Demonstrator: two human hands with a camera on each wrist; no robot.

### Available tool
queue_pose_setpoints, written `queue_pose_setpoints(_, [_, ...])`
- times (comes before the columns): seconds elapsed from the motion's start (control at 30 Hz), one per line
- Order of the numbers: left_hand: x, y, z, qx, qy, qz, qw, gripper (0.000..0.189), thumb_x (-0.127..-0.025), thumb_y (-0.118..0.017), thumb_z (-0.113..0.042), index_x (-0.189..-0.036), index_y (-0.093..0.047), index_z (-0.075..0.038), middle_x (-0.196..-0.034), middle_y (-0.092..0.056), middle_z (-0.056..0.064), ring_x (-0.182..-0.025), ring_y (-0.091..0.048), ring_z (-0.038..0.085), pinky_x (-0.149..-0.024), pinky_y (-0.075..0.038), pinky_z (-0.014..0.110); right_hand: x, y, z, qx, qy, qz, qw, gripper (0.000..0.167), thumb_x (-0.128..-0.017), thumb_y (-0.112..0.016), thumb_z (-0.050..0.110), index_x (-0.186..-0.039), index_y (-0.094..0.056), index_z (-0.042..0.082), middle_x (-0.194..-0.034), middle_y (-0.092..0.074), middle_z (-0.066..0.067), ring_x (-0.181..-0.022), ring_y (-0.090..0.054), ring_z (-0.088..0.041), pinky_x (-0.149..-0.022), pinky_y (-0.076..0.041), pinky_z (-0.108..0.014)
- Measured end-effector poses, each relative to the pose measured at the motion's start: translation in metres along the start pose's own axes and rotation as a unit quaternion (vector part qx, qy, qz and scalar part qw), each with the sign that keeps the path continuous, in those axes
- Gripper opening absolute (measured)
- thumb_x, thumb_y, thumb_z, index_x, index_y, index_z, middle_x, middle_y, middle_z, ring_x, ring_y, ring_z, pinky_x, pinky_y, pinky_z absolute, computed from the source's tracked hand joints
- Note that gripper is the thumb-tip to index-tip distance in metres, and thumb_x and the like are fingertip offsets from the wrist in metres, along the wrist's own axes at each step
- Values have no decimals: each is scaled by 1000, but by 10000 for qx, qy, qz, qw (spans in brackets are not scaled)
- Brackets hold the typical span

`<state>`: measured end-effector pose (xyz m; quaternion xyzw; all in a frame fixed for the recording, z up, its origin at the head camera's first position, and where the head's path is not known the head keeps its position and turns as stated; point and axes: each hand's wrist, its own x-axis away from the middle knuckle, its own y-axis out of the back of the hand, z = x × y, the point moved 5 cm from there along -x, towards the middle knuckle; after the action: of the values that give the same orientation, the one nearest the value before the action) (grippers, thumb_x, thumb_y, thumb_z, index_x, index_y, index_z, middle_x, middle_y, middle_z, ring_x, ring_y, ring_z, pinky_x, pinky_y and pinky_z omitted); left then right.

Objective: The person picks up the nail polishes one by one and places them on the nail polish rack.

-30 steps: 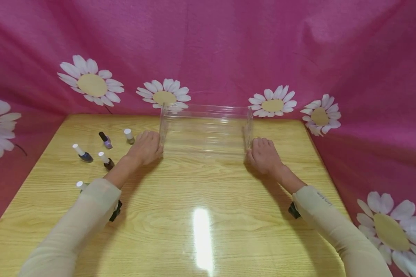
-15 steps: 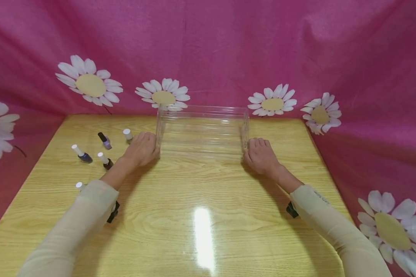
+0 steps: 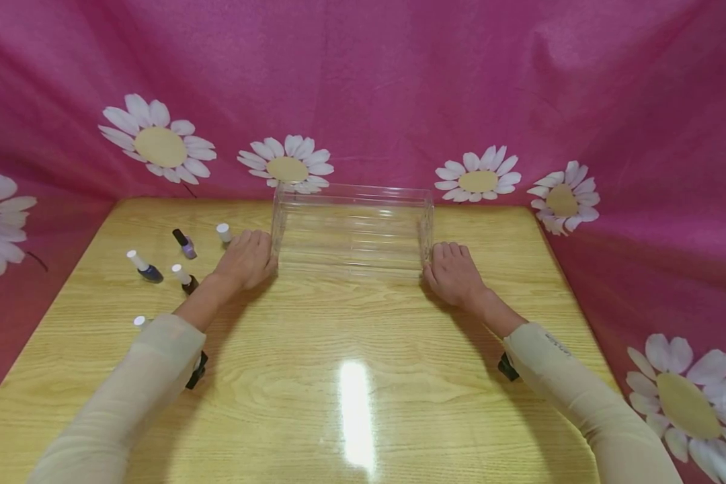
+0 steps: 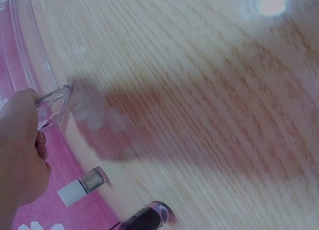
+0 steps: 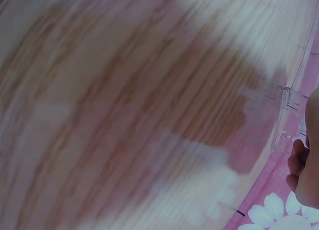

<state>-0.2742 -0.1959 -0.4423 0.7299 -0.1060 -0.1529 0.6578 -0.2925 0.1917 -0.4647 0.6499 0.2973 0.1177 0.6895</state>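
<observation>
A clear plastic tiered rack stands at the back of the table, its steps running left to right. My left hand grips its left side near the front corner, and my right hand holds the right side the same way. In the left wrist view the thumb lies against the rack's clear end, with the other fingers curled below. At the edge of the right wrist view, curled fingers sit beside the rack's end.
Nail polish bottles stand left: navy, lilac with a black cap, dark with a white cap. Another white cap shows behind my left hand, and one by the sleeve. A pink flowered cloth hangs around the wooden table.
Both hands have shifted the rack slightly left, mostly in the first half second. It has barely moved since, and the grip looks the same. The bottles stay put.
</observation>
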Motion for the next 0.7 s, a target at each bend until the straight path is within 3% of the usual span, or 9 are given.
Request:
queue_pose_setpoints(0.4, [3, -3, 5, -20, 125, 142, 9998, 23, -101, -46, -19, -96, -45, 3, -90, -48, 18, -85, -43, 35, -75, -38, 46, -4, -3, 1, 185, 142, -152, 9996, 32, -100, -42, 28, -88, -42, -2, -82, -44, -17, -83, -46, -41, -77, -39, -52])
queue_pose_setpoints(0.7, [9, 2, 8, 402, 276, 456, 9978, 33, -103, -51, -31, -110, -52, 1, -114, -53, 22, -106, -44, 39, -92, -35, 53, -3, -3, 1, 298, 216, -391, 9986, 34, -98, -44, 30, -87, -44, -2, -80, -46, -18, -80, -48, -41, -74, -40, -52])
